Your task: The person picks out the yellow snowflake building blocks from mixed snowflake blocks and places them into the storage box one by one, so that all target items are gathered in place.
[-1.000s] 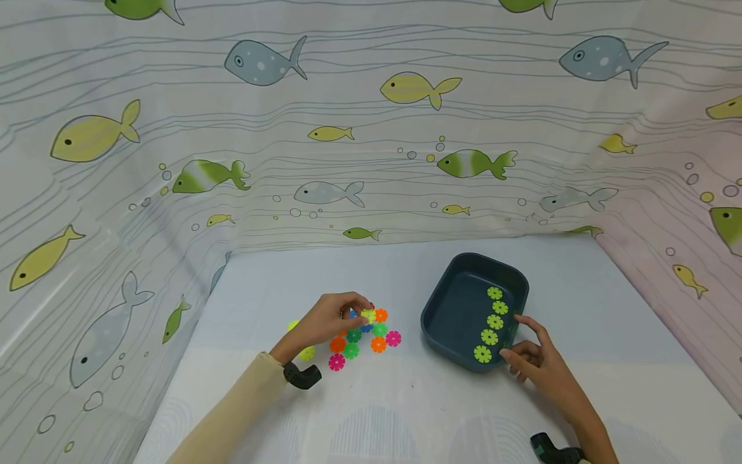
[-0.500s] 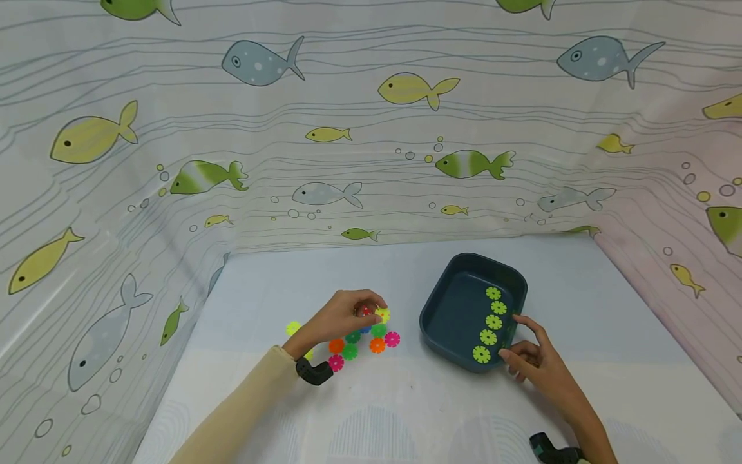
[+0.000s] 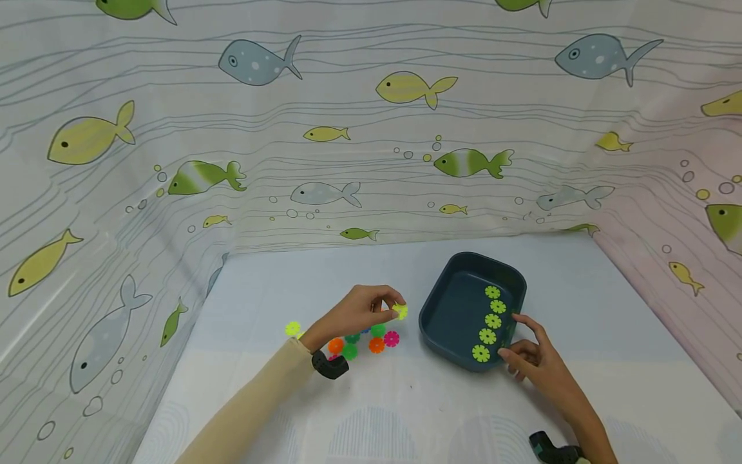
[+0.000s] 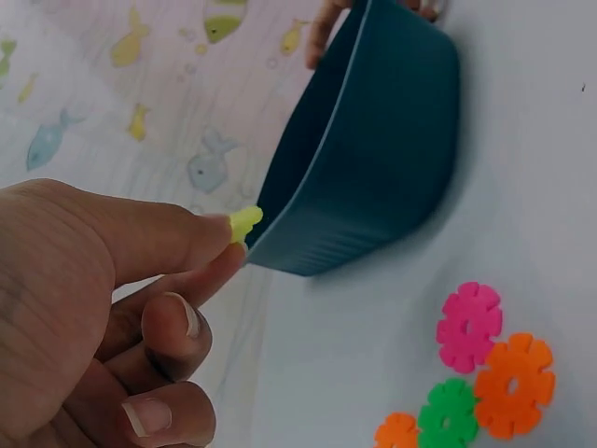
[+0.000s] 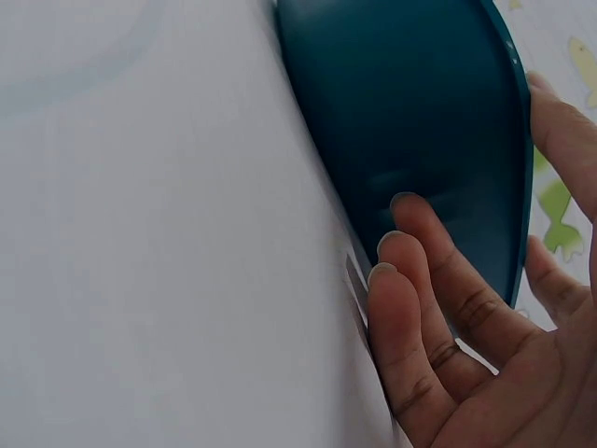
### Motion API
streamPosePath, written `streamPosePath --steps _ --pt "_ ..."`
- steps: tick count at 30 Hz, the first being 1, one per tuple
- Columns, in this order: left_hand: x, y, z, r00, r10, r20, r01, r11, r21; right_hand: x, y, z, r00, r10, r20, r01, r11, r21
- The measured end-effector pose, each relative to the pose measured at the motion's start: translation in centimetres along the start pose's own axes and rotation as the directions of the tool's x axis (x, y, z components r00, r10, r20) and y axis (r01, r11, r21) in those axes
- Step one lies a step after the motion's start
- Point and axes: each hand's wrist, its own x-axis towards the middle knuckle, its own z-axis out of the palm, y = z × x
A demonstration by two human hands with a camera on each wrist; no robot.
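My left hand (image 3: 362, 310) pinches a yellow plastic snowflake disc (image 3: 401, 311) between thumb and fingertips, left of a dark blue-green bin (image 3: 426, 325). Seen from the left wrist, the yellow disc (image 4: 245, 223) shows edge-on in front of the bin wall (image 4: 392, 140). A slanting row of several yellow discs (image 3: 487, 336) lies inside the bin along its right side. At that side my right hand (image 3: 536, 361) holds the bin, with finger and thumb at the rim. The right wrist view has its other fingers (image 5: 396, 308) curled against the outer wall (image 5: 401, 103).
Below the left hand lies a loose cluster of snowflake discs, among them a pink disc (image 3: 391, 339), an orange disc (image 3: 377, 345) and a green disc (image 3: 350, 352); the forearm hides some. A yellow disc (image 3: 292, 328) sits farther left. Fish-patterned sheeting (image 3: 324, 167) surrounds the white table (image 3: 406, 412).
My left hand has moved right, from over the cluster toward the bin, carrying the yellow snowflake disc. The right hand and the bin stay in place.
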Motion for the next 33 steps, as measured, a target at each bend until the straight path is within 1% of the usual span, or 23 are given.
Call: streamPosePath --steps 5,13,17,20,26,33 --pt "1.3 0.5 0.3 1.0 0.021 0.004 -0.021 1.0 0.006 0.1 0.0 0.0 1.0 -0.002 0.001 0.002 1.0 -0.003" --pt "3.0 1.6 0.9 0.998 0.04 0.051 -0.04 0.999 -0.006 0.0 0.0 0.0 1.0 -0.008 -0.002 0.008 1.0 -0.011" --pt "3.7 1.9 1.1 0.996 0.036 0.078 -0.032 0.998 -0.045 -0.1 -0.1 0.0 1.0 -0.01 -0.004 0.01 1.0 -0.009" --pt "4.3 2.0 1.4 0.994 0.048 0.099 -0.041 0.996 -0.08 -0.1 -0.1 0.0 1.0 -0.005 -0.008 0.005 1.0 -0.01" --pt "5.5 2.1 2.0 0.981 0.097 0.167 -0.072 0.986 -0.151 -0.1 0.0 0.0 1.0 0.001 -0.012 -0.001 1.0 -0.004" --pt "7.4 2.6 2.5 0.958 0.126 0.257 -0.092 0.986 -0.142 0.0 -0.1 0.1 1.0 0.008 -0.01 -0.008 1.0 -0.001"
